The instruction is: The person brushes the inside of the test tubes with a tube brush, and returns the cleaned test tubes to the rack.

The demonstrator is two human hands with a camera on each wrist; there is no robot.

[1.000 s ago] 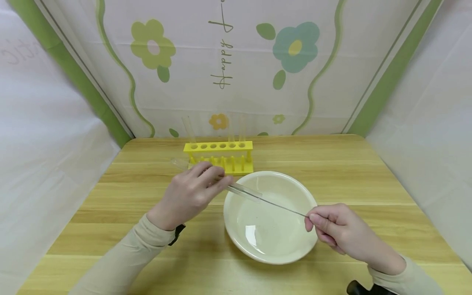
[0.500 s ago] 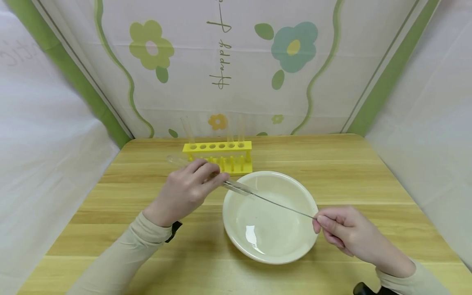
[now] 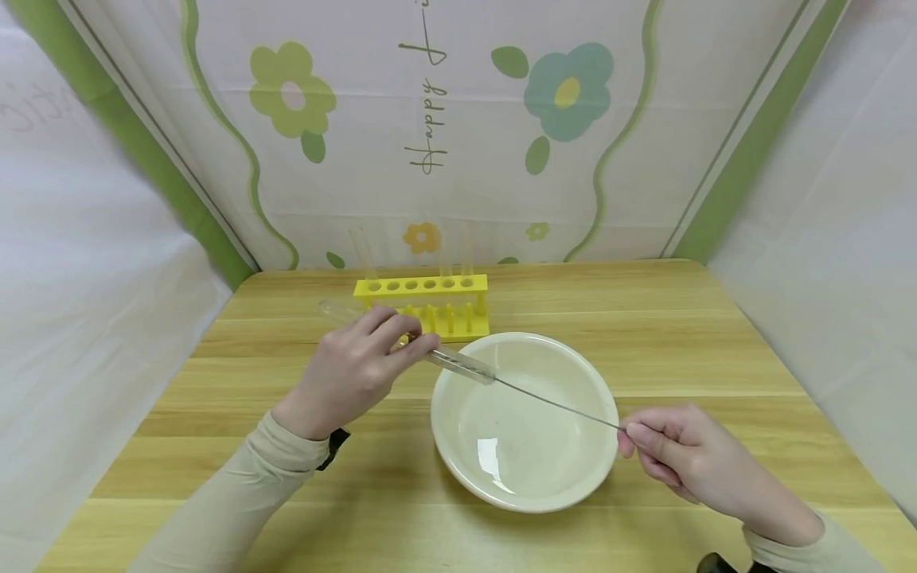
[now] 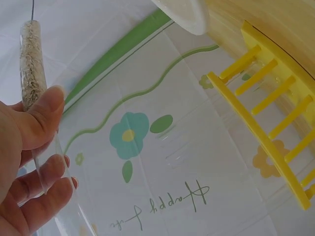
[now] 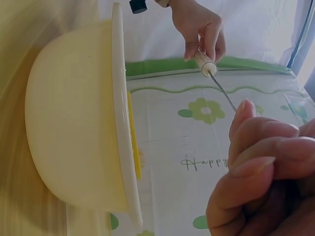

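My left hand [image 3: 351, 370] grips a clear glass test tube [image 4: 69, 211], tilted with its mouth over the bowl and its rounded end up toward the left. Inside the tube near the mouth sit the pale bristles of a test tube brush [image 4: 32, 64]. The brush's thin twisted wire runs out of the mouth to my right hand [image 3: 691, 454], which pinches it between thumb and index finger just past the bowl's right rim. Beneath the wire stands a cream bowl [image 3: 544, 461], a bright reflection inside it.
Behind my left hand stands a yellow test tube rack [image 3: 420, 285] holding three clear tubes, one at its left end and two at its right. The wooden table [image 3: 680, 334] ends at a flower-printed cloth [image 3: 487, 191], with pale cloth on both sides.
My right hand has moved right and slightly down, drawing the wire further out, so the bristles now show near the tube's mouth. My left hand has shifted slightly left with the tube.
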